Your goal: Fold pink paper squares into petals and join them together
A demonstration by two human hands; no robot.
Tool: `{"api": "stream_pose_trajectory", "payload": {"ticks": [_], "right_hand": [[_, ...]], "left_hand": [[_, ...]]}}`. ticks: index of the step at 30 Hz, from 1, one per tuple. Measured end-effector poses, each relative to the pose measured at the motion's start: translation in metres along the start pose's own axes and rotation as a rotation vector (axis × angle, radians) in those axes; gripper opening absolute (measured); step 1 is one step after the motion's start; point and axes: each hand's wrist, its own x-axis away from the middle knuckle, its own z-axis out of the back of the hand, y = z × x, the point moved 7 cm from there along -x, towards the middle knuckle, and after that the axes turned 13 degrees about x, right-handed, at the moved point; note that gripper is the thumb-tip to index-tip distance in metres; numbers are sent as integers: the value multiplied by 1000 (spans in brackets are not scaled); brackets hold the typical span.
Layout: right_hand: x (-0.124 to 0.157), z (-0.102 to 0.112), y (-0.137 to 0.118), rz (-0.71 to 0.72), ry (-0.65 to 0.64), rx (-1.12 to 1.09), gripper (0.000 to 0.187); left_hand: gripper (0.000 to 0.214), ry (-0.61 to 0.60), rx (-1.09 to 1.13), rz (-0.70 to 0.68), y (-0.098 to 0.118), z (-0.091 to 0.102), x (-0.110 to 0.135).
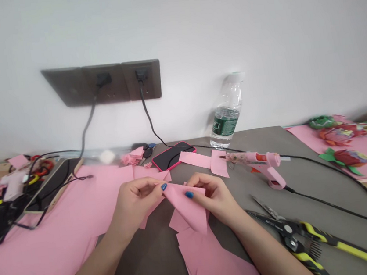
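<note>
Between both hands is a piece of pink paper, partly rolled or folded into a pointed shape. My left hand pinches its upper left corner between thumb and finger. On the paper's right side, my right hand grips it, the thumb pressed on the front and the fingers behind. Below the held piece, loose pink paper squares overlap on the grey table. To the left of my left hand lie large pink sheets.
A pink glue gun with a black cord lies at right, near yellow-black pliers. Behind stand a water bottle and a pink-edged phone. Paper flowers lie far right. Another phone and tangled cables sit at left.
</note>
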Motion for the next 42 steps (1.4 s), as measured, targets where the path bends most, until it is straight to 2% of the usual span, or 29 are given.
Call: {"api": "stream_pose_trajectory", "payload": {"ticks": [7,13,21,28,32,36,39,42], "right_hand": [[0,3,2,-3,43,13,27],[1,1,1,5,27,-7,29],[4,-10,-9,74,-121,73,27],[5,-12,-14,100,-136,98,29],[5,-17,-12,35,-292,112,36],[10,-24,-11,4,-467,172,45],[13,-26,-11,11,-520,211,47],[13,-26,-12,29,-515,206,45]], "left_hand": [[8,-5,-3,-12,4,-1,0],[9,-5,-17,-6,6,-1,1],[9,-120,10,74,-2,-8,3],[17,-125,60,66,-11,-13,6],[19,-191,-18,78,-10,-17,8],[16,-315,-83,149,-10,-26,13],[16,-378,-59,215,-15,-33,17],[17,-378,-4,227,-19,-38,19]]}}
